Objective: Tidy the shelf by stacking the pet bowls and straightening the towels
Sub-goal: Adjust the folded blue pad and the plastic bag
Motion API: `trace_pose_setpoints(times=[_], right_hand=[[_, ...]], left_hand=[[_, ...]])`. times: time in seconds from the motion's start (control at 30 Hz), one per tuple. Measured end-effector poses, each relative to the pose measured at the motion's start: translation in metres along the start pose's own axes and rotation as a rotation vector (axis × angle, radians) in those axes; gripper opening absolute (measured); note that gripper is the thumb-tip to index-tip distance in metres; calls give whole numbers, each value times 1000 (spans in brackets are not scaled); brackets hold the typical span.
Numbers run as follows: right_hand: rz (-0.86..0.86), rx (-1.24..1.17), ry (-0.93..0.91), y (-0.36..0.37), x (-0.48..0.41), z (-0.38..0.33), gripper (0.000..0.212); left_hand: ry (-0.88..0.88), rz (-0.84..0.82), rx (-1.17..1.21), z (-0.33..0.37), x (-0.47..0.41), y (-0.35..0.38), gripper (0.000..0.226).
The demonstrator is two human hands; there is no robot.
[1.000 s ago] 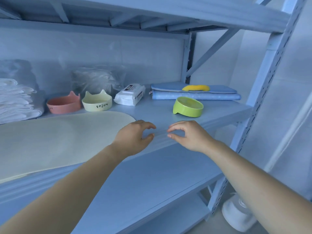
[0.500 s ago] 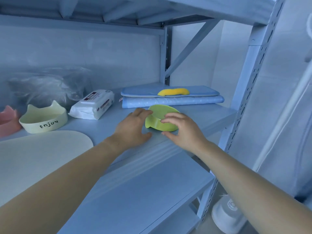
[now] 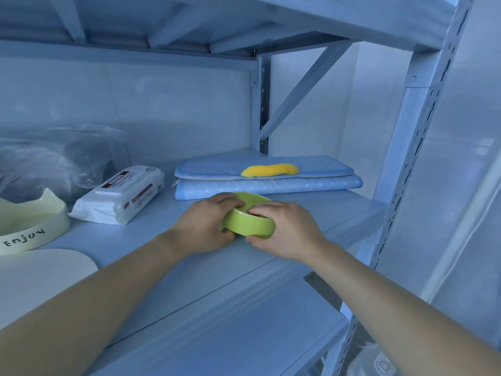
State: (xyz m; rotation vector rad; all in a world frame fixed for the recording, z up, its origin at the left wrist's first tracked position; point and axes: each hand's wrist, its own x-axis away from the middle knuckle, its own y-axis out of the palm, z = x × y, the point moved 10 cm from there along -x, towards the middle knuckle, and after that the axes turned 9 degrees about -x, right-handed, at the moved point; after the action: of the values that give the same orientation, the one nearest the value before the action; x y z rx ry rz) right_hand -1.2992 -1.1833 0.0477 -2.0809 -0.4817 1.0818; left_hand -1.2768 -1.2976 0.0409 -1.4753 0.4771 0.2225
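Both hands clasp the green bowl (image 3: 248, 225): left grip (image 3: 208, 226) on one side, right grip (image 3: 283, 229) opposite. Blue folded towels (image 3: 268, 180) lie just beyond them.

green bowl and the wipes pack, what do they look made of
Green bowl: seemingly hard plastic or glazed ceramic, smooth and evenly coloured with a soft sheen; I can't tell which. Wipes pack: soft plastic film, judging by its wrinkled, crimped end and printed label.

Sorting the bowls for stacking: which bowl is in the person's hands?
The green bowl, gripped by the left hand and right hand. The cream bowl marked "Enjoy" sits untouched at far left.
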Motion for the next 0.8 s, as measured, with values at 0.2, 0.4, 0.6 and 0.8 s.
trace_pose_setpoints(times=[0.2, 0.4, 0.6, 0.8], right_hand=[[91, -143, -22, -24, -14, 8, 30], [158, -308, -73, -47, -27, 27, 33], [181, -428, -67, -55, -35, 61, 39], [163, -582, -31, -51, -32, 93, 23]], left_hand=[[-48, 145, -92, 7, -16, -27, 43], [-108, 251, -142, 16, -39, -52, 50], [-195, 289, -94, 20, -59, -59, 40], [-307, 293, -136, 30, -66, -57, 23]])
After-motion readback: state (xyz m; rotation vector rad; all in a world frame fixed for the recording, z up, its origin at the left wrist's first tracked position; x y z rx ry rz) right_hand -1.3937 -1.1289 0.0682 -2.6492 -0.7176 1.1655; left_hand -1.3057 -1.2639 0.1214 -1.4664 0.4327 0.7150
